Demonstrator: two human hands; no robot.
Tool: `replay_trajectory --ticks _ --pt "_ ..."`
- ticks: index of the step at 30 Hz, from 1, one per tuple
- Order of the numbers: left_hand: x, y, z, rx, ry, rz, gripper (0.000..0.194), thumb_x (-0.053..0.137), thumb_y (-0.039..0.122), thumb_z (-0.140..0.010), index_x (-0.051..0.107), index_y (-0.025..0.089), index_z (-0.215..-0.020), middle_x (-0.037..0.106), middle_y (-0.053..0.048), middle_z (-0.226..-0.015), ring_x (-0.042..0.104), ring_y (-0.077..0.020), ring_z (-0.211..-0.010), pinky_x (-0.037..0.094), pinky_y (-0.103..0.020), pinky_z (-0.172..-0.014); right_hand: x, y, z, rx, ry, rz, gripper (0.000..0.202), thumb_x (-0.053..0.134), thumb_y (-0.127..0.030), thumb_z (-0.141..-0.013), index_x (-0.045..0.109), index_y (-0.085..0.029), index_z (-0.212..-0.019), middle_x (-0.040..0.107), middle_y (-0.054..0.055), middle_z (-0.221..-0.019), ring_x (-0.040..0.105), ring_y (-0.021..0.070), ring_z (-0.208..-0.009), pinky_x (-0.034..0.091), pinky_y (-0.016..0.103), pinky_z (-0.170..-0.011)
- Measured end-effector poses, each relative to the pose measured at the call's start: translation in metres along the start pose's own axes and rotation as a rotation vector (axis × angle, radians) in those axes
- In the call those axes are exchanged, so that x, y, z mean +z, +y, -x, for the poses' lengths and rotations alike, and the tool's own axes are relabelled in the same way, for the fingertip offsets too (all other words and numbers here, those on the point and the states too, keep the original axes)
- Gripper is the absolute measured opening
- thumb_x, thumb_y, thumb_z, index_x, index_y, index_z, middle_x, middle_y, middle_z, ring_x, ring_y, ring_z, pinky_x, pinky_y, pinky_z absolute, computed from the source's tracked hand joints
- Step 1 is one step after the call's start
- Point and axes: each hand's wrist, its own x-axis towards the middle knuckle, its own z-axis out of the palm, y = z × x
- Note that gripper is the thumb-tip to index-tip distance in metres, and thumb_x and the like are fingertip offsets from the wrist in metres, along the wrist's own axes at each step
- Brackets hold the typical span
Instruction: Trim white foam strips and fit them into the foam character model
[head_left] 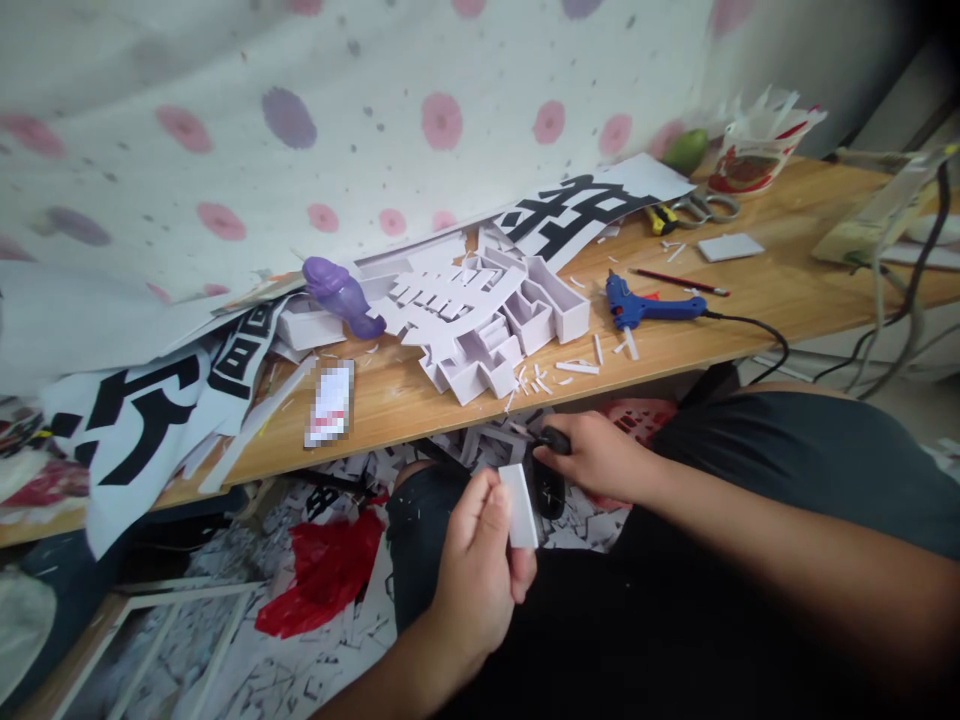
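Note:
In my left hand [484,560] a small white board piece [519,508] is pinched between thumb and fingers, over my lap. My right hand [596,455], just beyond it, is wrapped round a black-handled tool [555,440], perhaps a knife. Its thin tip points left and is too blurred to make out. The two hands are apart. On the bench in front sits a cluster of white foam-board letter shapes [480,325] with raised side walls. White offcuts [577,367] lie beside it. A blue glue gun [649,305] rests to its right.
Along the wooden bench [420,410] are a purple bottle [341,295], printed character sheets [150,415], a pencil [679,281], scissors [705,208], a yellow cutter [663,218] and a tub [757,160]. The glue gun's cord trails right. Scraps and a red bag [322,570] cover the floor.

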Motion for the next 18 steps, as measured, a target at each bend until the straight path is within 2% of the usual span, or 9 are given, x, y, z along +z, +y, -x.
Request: replay_trajectory --ticks 2,4,6,7,10,13,18 --pt "-0.007 -0.002 -0.002 0.033 0.005 -0.154 0.028 0.042 0.045 -0.089 0.04 0.02 -0.076 0.041 0.009 -0.038 0.03 -0.0046 -0.031 0.022 -0.014 -0.032 -0.001 -0.002 0.001 0.02 -0.053 -0.237 0.02 0.05 -0.031 -0.086 0.05 -0.014 -0.074 0.051 -0.002 -0.061 0.049 0.0085 -0.054 0.037 0.018 -0.051" --pt "-0.01 -0.003 -0.005 0.047 -0.004 -0.247 0.03 0.041 0.045 -0.089 0.042 0.019 -0.075 0.046 0.007 -0.041 0.036 -0.005 -0.032 0.024 -0.014 -0.032 -0.003 -0.006 0.003 0.072 -0.129 -0.611 0.022 0.053 -0.035 -0.084 0.049 -0.014 -0.077 0.047 -0.004 -0.058 0.043 0.0065 -0.045 0.035 0.017 -0.044" --pt "-0.011 -0.001 -0.007 0.043 -0.017 -0.274 0.031 0.041 0.046 -0.089 0.043 0.018 -0.074 0.048 0.007 -0.042 0.038 -0.0054 -0.032 0.026 -0.014 -0.032 -0.003 -0.009 0.004 0.094 -0.178 -0.936 0.025 0.058 -0.036 -0.081 0.051 -0.012 -0.08 0.049 -0.003 -0.061 0.04 0.0051 -0.042 0.033 0.016 -0.039" --pt "-0.011 0.0 -0.008 0.039 -0.025 -0.275 0.032 0.041 0.046 -0.089 0.044 0.018 -0.075 0.049 0.006 -0.043 0.039 -0.0056 -0.032 0.027 -0.014 -0.032 -0.003 -0.011 0.004 0.074 -0.183 -1.018 0.026 0.06 -0.036 -0.08 0.052 -0.011 -0.081 0.052 -0.001 -0.064 0.04 0.0047 -0.042 0.032 0.016 -0.039" --pt "-0.009 0.002 -0.011 0.031 -0.061 -0.276 0.031 0.041 0.046 -0.089 0.048 0.018 -0.079 0.052 0.005 -0.045 0.042 -0.0065 -0.033 0.03 -0.015 -0.033 -0.002 -0.014 0.004 -0.001 -0.17 -1.119 0.026 0.062 -0.035 -0.08 0.055 -0.009 -0.08 0.056 0.002 -0.069 0.043 0.0043 -0.045 0.033 0.016 -0.041" --pt "-0.008 0.003 -0.013 0.029 -0.108 -0.26 0.03 0.043 0.045 -0.089 0.052 0.016 -0.083 0.053 0.004 -0.047 0.044 -0.0068 -0.035 0.032 -0.016 -0.034 -0.002 -0.014 0.004 -0.004 -0.157 -1.139 0.025 0.067 -0.032 -0.077 0.056 -0.01 -0.079 0.057 0.002 -0.065 0.044 0.0048 -0.045 0.033 0.015 -0.041" --pt "-0.004 0.004 -0.017 -0.048 -0.2 0.005 0.032 0.04 0.041 -0.09 0.057 0.014 -0.09 0.054 0.001 -0.049 0.043 -0.006 -0.035 0.033 -0.015 -0.034 -0.005 -0.015 0.006 0.032 -0.112 -1.158 0.025 0.067 -0.033 -0.076 0.055 -0.01 -0.075 0.056 0.001 -0.06 0.044 0.0055 -0.043 0.034 0.016 -0.041"
